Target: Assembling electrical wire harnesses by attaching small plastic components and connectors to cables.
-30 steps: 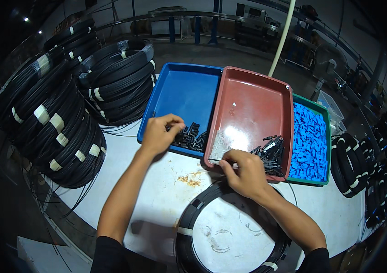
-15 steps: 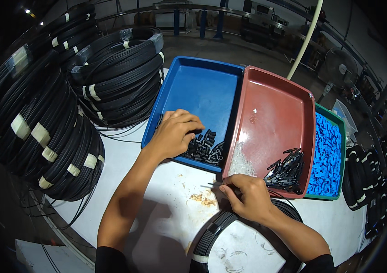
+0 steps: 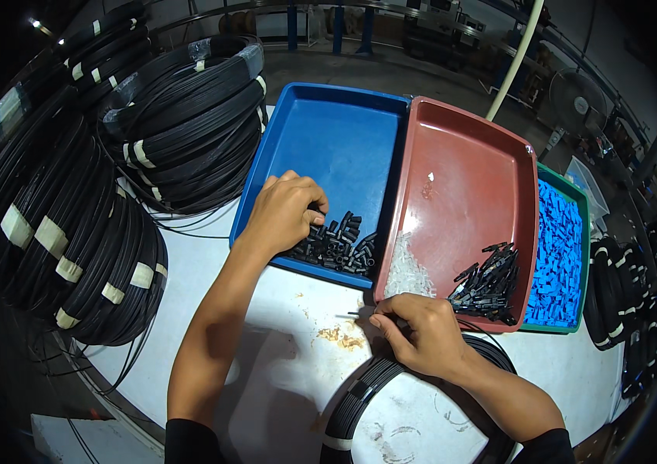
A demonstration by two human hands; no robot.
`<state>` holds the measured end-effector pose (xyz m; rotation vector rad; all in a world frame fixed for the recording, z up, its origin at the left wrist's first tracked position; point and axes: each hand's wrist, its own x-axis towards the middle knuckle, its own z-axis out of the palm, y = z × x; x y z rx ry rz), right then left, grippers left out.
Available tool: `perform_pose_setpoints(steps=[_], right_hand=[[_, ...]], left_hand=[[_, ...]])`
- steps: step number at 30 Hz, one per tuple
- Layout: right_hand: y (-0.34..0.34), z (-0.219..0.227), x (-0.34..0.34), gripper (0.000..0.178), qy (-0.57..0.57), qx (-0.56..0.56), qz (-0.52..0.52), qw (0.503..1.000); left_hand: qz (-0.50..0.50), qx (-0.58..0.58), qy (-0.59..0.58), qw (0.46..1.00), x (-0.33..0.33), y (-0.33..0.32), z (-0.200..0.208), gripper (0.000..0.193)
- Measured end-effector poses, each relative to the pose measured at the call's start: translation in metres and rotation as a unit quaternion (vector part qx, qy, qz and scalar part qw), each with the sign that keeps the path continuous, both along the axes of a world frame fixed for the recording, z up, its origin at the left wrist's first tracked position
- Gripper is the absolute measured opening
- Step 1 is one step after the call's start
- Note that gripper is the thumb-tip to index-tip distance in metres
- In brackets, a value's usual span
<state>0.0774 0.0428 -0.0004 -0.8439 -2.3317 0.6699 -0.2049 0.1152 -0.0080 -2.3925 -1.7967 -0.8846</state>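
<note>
Three trays, viewed from the head camera, stand side by side on the white tabletop [image 3: 209, 267]; the red tray [image 3: 468, 178] is taken as reference.

Progress: the thin black cable end [image 3: 352, 313] is just off the near left corner of the red tray, pinched between thumb and forefinger of the right hand [image 3: 421, 329], closed on it with the tip protruding leftward. No piece shows on that tip; anything under the fingers cannot be verified. Work on this end is therefore judged incomplete. The left hand [image 3: 288, 210], left of the red tray, is curled with thumb and fingers close together beside the black pieces [image 3: 344, 249]; whether it grips one cannot be told. A banded black coil [image 3: 353, 398] lies on the near side of the red tray.

Containers: the blue tray [image 3: 336, 147], adjoining the red tray on its left, has its black pieces heaped in the near part, the far part bare. The red tray holds clear pieces [image 3: 408, 271] near left and slim dark pieces [image 3: 487, 286] near right, as two separate heaps. To its right, the green tray [image 3: 585, 251] is spread with blue pieces [image 3: 554, 255].
</note>
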Motion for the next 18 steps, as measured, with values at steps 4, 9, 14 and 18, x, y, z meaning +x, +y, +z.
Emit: perform_pose_setpoints(steps=[4,9,14,18], right_hand=[[-0.003,0.002,0.001,0.011,0.003,0.008,0.005,1.000],[-0.004,0.006,0.009,0.014,0.012,0.003,0.023,1.000],[-0.010,0.040,0.043,0.014,0.007,0.021,0.053,0.998],[-0.027,0.062,0.086,0.014,0.037,0.018,-0.043,0.998]], left_hand=[[-0.012,0.037,-0.028,0.999,0.004,-0.007,0.005,0.013],[-0.082,0.092,-0.133,0.983,0.033,-0.031,0.014,0.019],[-0.144,0.049,-0.268,0.951,0.084,-0.058,0.042,0.018],[-0.177,0.017,-0.350,0.920,0.128,-0.077,0.049,0.021]])
